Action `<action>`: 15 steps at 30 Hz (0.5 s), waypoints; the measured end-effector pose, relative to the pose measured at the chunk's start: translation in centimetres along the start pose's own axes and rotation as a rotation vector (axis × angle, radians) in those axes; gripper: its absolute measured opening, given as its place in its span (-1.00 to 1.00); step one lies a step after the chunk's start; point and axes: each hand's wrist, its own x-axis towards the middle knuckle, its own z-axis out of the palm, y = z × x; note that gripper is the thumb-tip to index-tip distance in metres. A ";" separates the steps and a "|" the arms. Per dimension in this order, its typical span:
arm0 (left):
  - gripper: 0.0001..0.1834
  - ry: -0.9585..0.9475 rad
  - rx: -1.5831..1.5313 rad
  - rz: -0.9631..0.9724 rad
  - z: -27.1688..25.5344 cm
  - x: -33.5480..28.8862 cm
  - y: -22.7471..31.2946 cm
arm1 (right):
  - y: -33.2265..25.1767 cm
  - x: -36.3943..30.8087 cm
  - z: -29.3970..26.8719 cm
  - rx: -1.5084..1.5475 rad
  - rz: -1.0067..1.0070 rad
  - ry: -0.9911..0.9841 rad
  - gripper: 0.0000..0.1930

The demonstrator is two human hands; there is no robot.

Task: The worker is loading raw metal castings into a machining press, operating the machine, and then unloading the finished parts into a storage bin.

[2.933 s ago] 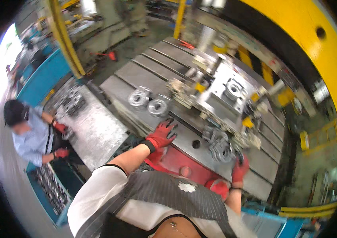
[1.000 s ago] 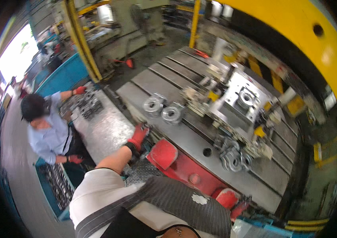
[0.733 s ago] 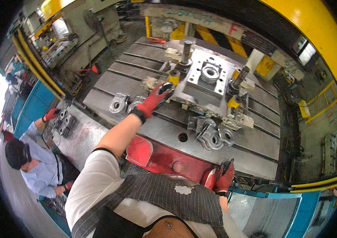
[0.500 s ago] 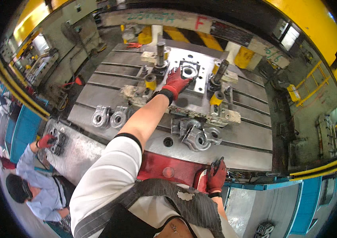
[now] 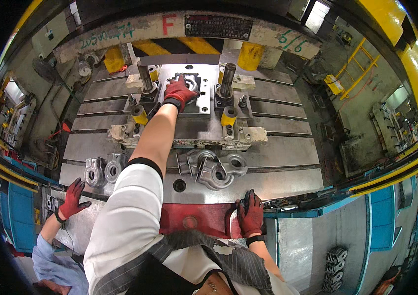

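My left hand (image 5: 181, 92), in a red glove with dark fingertips, reaches far forward over a ring-shaped metal part (image 5: 191, 81). Its fingers are spread across that part, which lies in the bright die plate (image 5: 203, 101); the glove covers some of the ring. Down at the front edge, my right hand (image 5: 250, 216), also red-gloved, rests at the right end of a red panel (image 5: 189, 220), fingers stretched forward and nothing visible in them. Several metal castings (image 5: 215, 173) with round holes lie on the slotted bed (image 5: 277, 164) between my hands. Two similar castings (image 5: 101, 172) stand left of my forearm.
Guide posts (image 5: 227, 79) and yellow-collared posts (image 5: 228, 117) flank the plate. A heavy beam (image 5: 145, 30) crosses above. At lower left, a co-worker's red-gloved hand (image 5: 73, 200) is raised beside the bed. More castings (image 5: 335, 268) lie stacked on the right-hand table (image 5: 300, 246).
My view has turned, shifting the scene left. My left hand stays over the ring-shaped part, now covering more of it. The co-worker's hand has left the side-table castings and come closer, fingers spread.
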 end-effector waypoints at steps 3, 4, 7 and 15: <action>0.27 0.117 -0.116 0.101 -1.1 -0.6 -1.2 | 0.0 -0.1 0.1 -0.019 -0.009 -0.023 -0.38; 0.28 0.153 -0.185 0.148 -1.4 -1.5 -2.0 | 0.1 -0.3 0.1 -0.028 -0.014 -0.020 -0.38; 0.26 0.088 -0.315 0.260 -3.1 -5.0 -4.5 | 0.0 -0.4 0.4 -0.017 -0.020 -0.017 -0.39; 0.08 0.037 -0.695 0.599 -6.2 -24.9 -14.8 | 0.6 -0.8 1.5 -0.117 -0.096 -0.017 -0.46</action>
